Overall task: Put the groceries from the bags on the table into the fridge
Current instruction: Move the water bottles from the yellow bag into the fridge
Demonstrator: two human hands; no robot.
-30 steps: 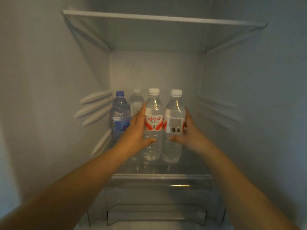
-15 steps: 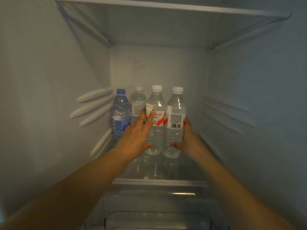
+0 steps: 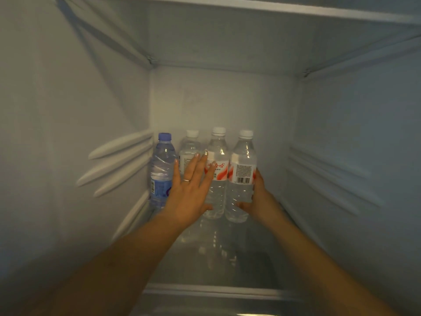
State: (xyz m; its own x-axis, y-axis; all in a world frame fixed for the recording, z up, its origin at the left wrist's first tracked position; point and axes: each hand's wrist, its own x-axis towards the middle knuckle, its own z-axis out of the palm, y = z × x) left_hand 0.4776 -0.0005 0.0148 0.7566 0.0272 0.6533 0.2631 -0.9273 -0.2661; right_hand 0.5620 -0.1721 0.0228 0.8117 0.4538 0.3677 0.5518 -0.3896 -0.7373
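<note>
Clear plastic bottles, four, upright on glass shelf (image 3: 250, 258): rightmost bottle (image 3: 241, 176) gripped by right hand (image 3: 259, 197); left hand (image 3: 189, 190) flat, fingers spread, against red-labelled bottle (image 3: 217, 172).

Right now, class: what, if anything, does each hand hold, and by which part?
The right hand grips the barcode bottle by its lower body. The left hand holds nothing, fingers straight.

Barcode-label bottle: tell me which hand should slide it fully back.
Probably the right hand: it already wraps the barcode-label bottle, while the left hand lies open against the red-label bottle.
</note>
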